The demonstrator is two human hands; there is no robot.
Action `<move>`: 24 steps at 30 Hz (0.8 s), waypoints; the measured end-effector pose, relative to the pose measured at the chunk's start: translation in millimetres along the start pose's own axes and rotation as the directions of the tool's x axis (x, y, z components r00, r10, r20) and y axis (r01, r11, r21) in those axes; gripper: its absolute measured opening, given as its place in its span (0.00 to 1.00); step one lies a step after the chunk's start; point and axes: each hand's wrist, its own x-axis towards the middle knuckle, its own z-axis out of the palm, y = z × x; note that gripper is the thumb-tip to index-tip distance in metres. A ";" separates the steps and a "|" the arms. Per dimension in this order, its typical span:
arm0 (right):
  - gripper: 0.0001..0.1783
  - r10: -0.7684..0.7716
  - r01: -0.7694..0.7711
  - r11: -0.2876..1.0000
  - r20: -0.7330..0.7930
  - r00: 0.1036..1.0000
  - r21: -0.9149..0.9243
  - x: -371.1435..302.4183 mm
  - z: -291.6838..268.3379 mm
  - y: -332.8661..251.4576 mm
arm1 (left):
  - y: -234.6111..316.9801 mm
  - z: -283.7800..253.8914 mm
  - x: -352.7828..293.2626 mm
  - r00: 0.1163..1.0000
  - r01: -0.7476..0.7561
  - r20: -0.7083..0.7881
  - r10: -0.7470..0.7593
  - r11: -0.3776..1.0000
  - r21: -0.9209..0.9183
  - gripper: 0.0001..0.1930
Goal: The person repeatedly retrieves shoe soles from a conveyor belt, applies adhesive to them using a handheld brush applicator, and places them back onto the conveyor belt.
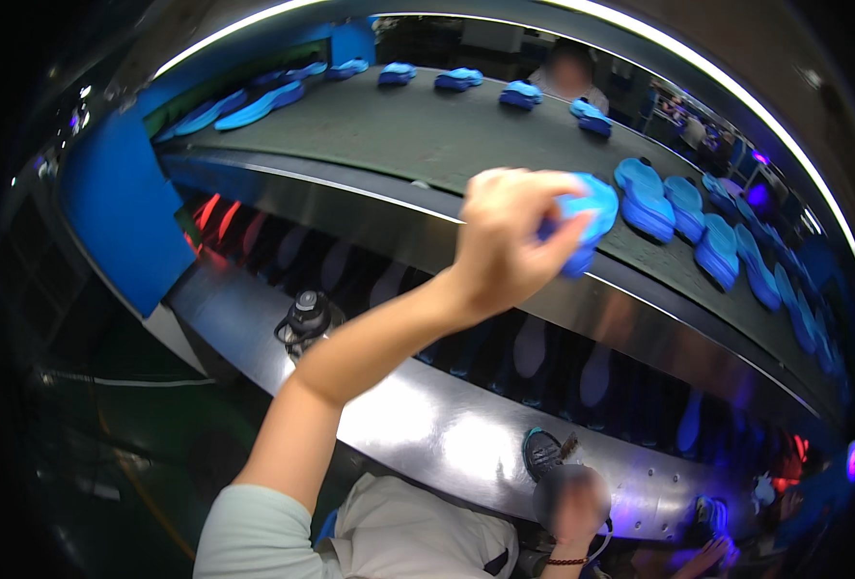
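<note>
My left hand [510,232] is raised at the near edge of the dark conveyor belt [379,125], its thumb and fingers closed on a blue shoe sole [597,217]. The sole is light blue on top and darker blue below, and slightly smeared. Just to its right, two-tone blue soles [646,198] lie in a row on the belt. Down at the steel ledge, my right hand [580,507] has a beaded bracelet at the wrist. A blur covers its fingers and a dark round shape beside them. A dark round object with a teal rim [541,452] lies next to it.
Several more blue soles [458,79] sit along the belt's far side. A black-lidded bottle [307,314] stands on the steel ledge [427,415]. Dark sole shapes [530,347] fill the space under the belt. A person [567,77] is beyond the belt; another person's hand [703,558] is at lower right.
</note>
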 end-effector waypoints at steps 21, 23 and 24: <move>0.13 0.025 -0.015 0.992 0.084 0.996 -0.125 33.5 73.7 -12.3 | 67.4 -7.6 -245.9 0.159 0.536 0.987 -0.008 -0.839 -0.093 0.48; 0.13 0.054 -0.039 0.986 0.090 0.994 -0.162 48.3 84.0 -7.8 | 80.3 -0.9 -229.1 0.157 0.474 0.985 -0.076 -0.869 -0.142 0.49; 0.13 0.102 -0.088 0.986 0.098 0.990 -0.141 55.2 93.3 -7.9 | 80.6 -4.5 -232.8 0.084 0.449 0.992 -0.096 -0.885 -0.123 0.50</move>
